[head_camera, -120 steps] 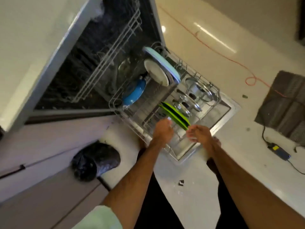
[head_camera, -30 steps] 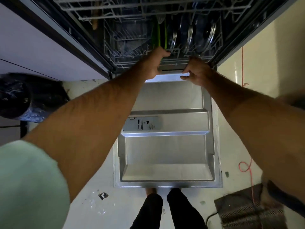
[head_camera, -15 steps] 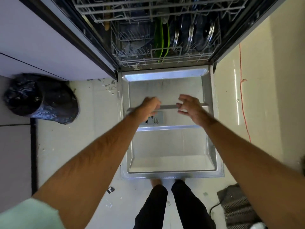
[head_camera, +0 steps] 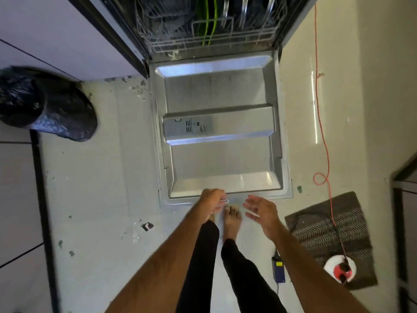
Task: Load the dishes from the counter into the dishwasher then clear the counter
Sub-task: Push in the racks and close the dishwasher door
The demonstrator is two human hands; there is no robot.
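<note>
Dishwasher's steel door lies open over the pale speckled floor; left hand curls on its front edge, right hand spread empty beside, near a black rubbish bag.

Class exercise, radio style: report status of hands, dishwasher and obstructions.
Left hand at door edge, right hand open. Rack in, door down. Nothing on the door.
</note>
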